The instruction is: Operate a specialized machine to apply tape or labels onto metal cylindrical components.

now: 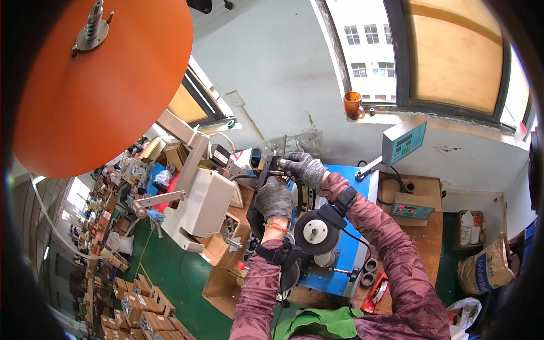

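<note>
Both of my hands wear dark grey gloves and meet at the black upright part (265, 190) of a machine with a blue base (340, 255). My left hand (274, 199) is closed at that part's front, its fingertips hidden. Just beyond it, my right hand (306, 169) reaches in from the right. Its fingers are pinched at small metal fittings near a thin upright rod (284, 146); what they grip is too small to name. A black disc with a pale hub (315, 231) sits below my right wrist. Black straps circle both wrists.
A tilted control panel (404, 141) and a small display box (412, 206) stand to the right. Metal rings (368, 279) and a red tool (375, 293) lie on the wooden bench (416, 249). A large orange shade (107, 85) hangs upper left; cardboard boxes (224, 289) stand below left.
</note>
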`<state>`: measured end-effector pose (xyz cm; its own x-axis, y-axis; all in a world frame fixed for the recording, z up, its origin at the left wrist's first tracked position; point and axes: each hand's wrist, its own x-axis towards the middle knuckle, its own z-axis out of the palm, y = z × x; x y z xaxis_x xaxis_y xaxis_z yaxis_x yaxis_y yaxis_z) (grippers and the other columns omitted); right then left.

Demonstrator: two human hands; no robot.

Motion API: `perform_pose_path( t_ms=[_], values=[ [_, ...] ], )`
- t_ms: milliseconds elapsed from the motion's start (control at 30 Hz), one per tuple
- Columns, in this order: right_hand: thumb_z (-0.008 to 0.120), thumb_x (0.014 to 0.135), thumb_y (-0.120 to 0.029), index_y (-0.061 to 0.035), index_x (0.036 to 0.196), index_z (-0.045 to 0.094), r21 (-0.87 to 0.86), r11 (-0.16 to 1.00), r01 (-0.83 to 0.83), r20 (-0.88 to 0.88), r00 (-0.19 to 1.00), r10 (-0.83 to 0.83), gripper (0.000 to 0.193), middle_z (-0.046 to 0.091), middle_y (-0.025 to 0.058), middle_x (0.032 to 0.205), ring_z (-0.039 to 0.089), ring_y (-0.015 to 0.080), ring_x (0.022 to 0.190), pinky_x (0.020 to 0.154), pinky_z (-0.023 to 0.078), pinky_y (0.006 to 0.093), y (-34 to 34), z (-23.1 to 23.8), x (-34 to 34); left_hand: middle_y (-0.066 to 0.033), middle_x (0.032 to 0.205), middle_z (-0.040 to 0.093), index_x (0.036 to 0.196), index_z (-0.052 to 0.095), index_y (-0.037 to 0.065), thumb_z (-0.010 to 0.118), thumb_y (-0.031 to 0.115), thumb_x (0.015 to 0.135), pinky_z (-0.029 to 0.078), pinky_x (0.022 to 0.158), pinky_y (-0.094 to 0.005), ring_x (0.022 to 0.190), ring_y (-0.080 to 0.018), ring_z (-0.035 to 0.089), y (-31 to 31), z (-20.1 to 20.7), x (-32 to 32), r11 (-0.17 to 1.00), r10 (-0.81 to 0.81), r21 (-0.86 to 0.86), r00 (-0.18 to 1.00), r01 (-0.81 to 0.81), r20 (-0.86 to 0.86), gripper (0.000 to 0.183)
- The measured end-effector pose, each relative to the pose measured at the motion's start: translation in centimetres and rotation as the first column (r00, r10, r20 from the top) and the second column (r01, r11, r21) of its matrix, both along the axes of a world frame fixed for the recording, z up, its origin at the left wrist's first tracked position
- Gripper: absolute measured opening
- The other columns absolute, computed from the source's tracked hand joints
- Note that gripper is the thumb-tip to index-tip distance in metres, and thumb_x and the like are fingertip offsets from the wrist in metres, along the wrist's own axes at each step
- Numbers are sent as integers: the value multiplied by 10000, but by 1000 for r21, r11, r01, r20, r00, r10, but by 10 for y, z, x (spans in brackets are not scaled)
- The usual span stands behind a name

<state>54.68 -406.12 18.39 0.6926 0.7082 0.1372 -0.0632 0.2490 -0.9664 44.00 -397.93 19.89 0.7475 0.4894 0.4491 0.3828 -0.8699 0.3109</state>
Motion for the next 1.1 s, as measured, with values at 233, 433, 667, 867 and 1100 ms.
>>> perform_pose_path(
  t_ms=[233,433,667,867,1100],
  values=[
    [663,755,-347,-10,857,635,-254,943,214,118,975,-189,354,575,33,650,506,140,569,530,418,300,1,23,-12,-210,725,597,793,592,57,543,260,771,453,629,-478,722,-375,593,0,2,-2,999,35,-9,999,-35,-7,210],
    [627,786,-378,-9,832,625,-160,984,84,17,996,-82,372,568,36,643,500,131,538,483,398,295,4,12,-9,-211,749,598,806,605,57,549,245,763,448,650,-479,745,-375,587,1,3,2,997,40,-63,999,-42,-24,201],
    [603,813,-342,-36,937,628,-314,905,288,144,956,-254,331,569,18,668,485,106,551,487,406,271,21,11,-11,-186,761,611,820,601,84,540,249,772,459,647,-471,747,-363,596,4,0,0,999,26,-23,1000,-26,9,182],
    [594,826,-346,-54,985,612,-169,982,85,-19,996,-89,333,520,-11,606,446,84,495,449,388,252,1,19,-15,-179,808,613,886,615,91,560,246,773,462,663,-462,767,-357,594,0,4,-6,997,-6,-81,1000,7,10,200],
    [613,792,-389,-10,920,639,-355,853,382,262,917,-301,401,598,60,678,529,152,598,560,445,309,20,10,-13,-166,828,620,926,619,119,553,210,766,472,681,-453,777,-349,602,-6,5,-2,992,45,-120,999,-43,11,196]
  ],
)
